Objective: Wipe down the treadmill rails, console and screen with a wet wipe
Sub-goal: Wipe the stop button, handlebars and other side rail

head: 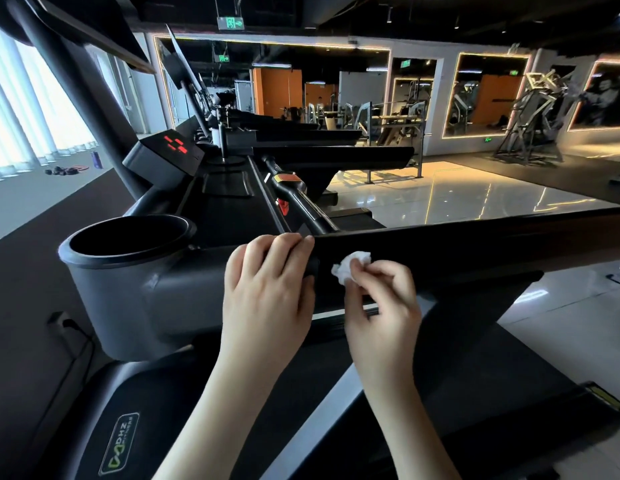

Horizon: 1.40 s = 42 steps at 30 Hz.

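Observation:
A black treadmill side rail (474,247) runs from the console area out to the right. My left hand (270,289) curls over the rail's near end, where it meets the grey console body (183,296). My right hand (381,306) pinches a crumpled white wet wipe (350,266) against the rail's side face, just right of the left hand. The console panel (166,150) with red lit digits sits further back on the left. The screen (90,26) shows only as a dark edge at top left.
A deep round cup holder (128,240) sits at the console's left corner. A handlebar with an orange-red button (289,183) crosses behind the hands. More treadmills line up beyond. The running belt (440,393) lies below, with shiny tiled floor and weight machines to the right.

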Motion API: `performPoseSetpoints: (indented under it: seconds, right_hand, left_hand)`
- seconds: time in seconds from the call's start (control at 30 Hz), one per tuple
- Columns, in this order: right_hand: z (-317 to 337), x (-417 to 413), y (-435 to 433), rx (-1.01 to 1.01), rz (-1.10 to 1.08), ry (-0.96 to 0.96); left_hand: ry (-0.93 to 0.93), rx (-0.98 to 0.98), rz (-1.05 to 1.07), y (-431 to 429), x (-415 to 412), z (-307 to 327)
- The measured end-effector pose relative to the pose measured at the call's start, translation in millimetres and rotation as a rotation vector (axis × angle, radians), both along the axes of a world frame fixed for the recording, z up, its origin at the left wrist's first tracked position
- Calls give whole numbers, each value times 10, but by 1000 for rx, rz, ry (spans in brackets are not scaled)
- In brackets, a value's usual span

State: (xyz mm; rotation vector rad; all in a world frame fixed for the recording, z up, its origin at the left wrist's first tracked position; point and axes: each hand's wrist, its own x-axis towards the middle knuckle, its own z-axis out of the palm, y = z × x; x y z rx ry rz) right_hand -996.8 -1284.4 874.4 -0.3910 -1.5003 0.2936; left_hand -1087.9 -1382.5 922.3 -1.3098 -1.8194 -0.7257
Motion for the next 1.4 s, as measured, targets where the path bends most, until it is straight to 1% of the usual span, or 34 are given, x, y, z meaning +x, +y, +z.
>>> performPoseSetpoints:
  seconds: [0.13,0.3,0.47,0.57,0.63,0.73,0.8,0.9,0.93,1.07,1.2,1.3,1.4]
  right_hand:
    - [-65,66,69,-63,-51,82]
    - [-191,26,-21,-27,75,5]
    - [-281,106,94,-145,70,107]
    - [-236,83,38,-73,89,39]
    - [-137,103,128,-46,69,54]
    - [55,138,262,-59,-37,120]
    - [127,101,234,-28,-49,77]
    - [173,86,201,49,-38,-46]
    - [191,116,243,43,-59,-51]
    - [206,239,350,-40,-184,31]
    - [143,200,225,-44,-119,-64]
    - [166,234,291,-106,-166,-50]
    - [131,203,254,-82,-167,-36]
  left_hand:
    - [-24,35,13,22,28,-31]
    - [-43,77,22,60,52,-41]
    - [-47,85,43,68,74,-52]
    - [-35,81,64,78,77,-56]
    - [-24,84,72,83,77,-58]
    - [-21,85,69,84,81,-60]
    - [-12,87,68,85,72,-72]
    - [-15,113,61,104,62,-80]
    - [-16,119,63,112,66,-82]
    - [-7,128,57,126,76,-84]
    - [13,130,50,134,65,-88]
    - [20,123,45,131,54,-87]
    - [31,118,40,124,37,-92]
